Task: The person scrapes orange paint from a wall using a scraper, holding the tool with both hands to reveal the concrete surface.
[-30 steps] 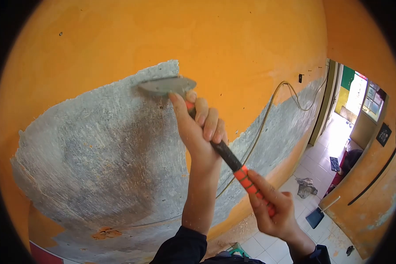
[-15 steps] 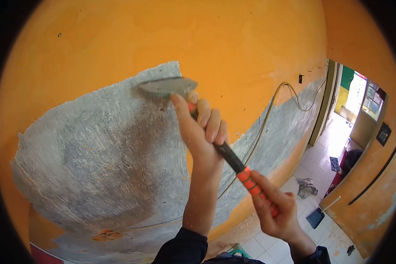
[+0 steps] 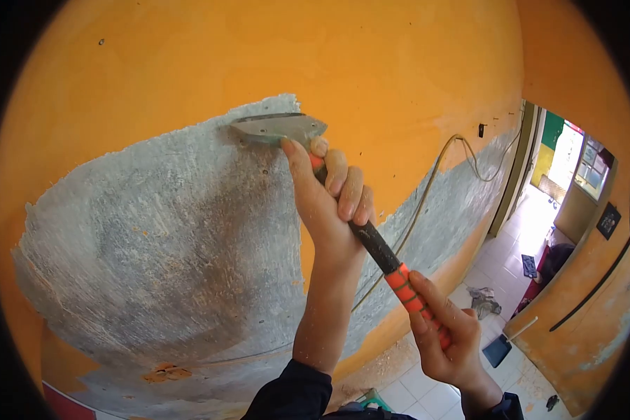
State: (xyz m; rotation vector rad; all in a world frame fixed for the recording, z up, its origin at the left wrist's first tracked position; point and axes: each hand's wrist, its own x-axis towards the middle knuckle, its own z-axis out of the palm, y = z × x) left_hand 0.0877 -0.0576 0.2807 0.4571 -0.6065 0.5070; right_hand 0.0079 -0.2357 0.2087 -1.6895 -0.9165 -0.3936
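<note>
A long-handled scraper (image 3: 278, 128) with a wide metal blade is held up against the wall, its blade near the top of a bare grey patch (image 3: 168, 231). Orange paint (image 3: 210, 56) borders the patch above and to the right. My left hand (image 3: 329, 196) is wrapped round the black upper handle, just below the blade, thumb pointing up towards it. Lower down, my right hand (image 3: 446, 332) is closed round the orange grip with dark bands. The blade's edge meets the wall, though exact contact is hard to make out.
A cable (image 3: 427, 189) hangs along the wall to the right. Beyond it is an open doorway (image 3: 539, 175). On the tiled floor lie a dustpan (image 3: 498, 350), a crumpled plastic bag (image 3: 484, 301) and paint flakes. A green object (image 3: 376, 400) is below me.
The blade and both hands have shifted slightly right in view; the whole scene has also shifted a little. Both hands keep the same hold on the scraper.
</note>
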